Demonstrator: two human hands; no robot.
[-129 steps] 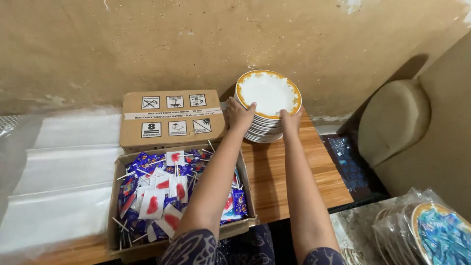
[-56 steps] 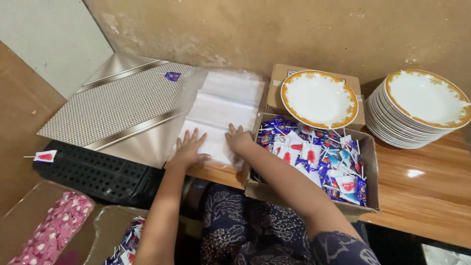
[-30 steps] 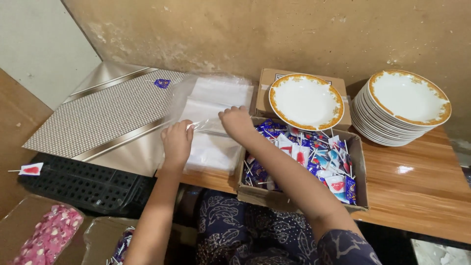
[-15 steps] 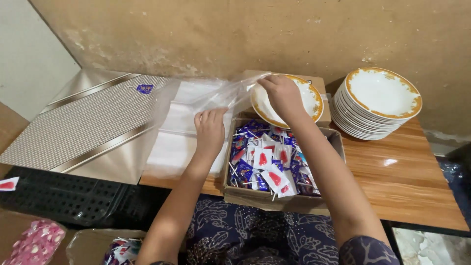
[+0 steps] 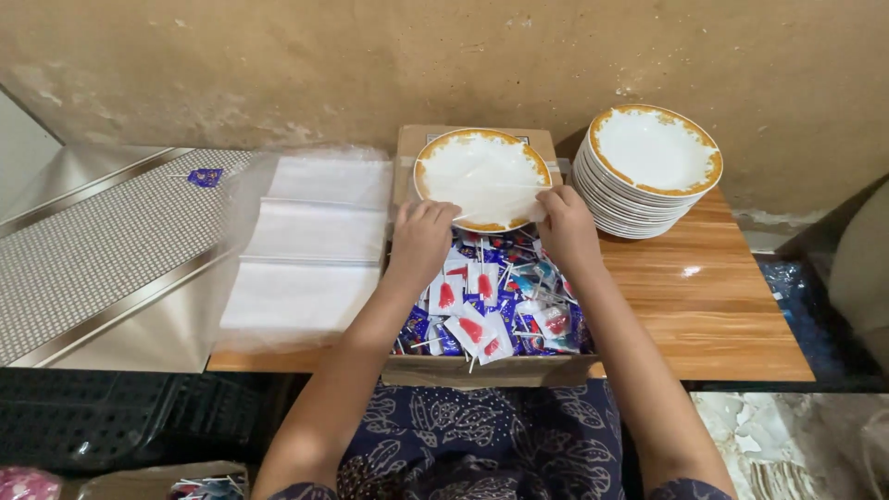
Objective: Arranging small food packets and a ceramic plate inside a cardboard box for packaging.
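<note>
Head view: just above the middle of the frame, the person's left hand [image 5: 421,231] and right hand [image 5: 565,225] each pinch one end of a clear plastic bag [image 5: 491,194], fingers curled shut on its edges. The bag is stretched between them over the near half of a white plate with a gold rim [image 5: 482,178] (whether the film touches the plate cannot be told). That plate rests on a closed cardboard box [image 5: 407,148] against the wall. Below the hands, at frame centre, an open carton [image 5: 482,370] holds wrapped lollipops [image 5: 486,310] in blue and white wrappers. To the upper right stands a stack of matching plates [image 5: 653,162] on the wooden table [image 5: 732,306]. Left of the carton lies a pile of clear bags [image 5: 310,245], and further left a patterned metallic sheet [image 5: 83,259].
</note>
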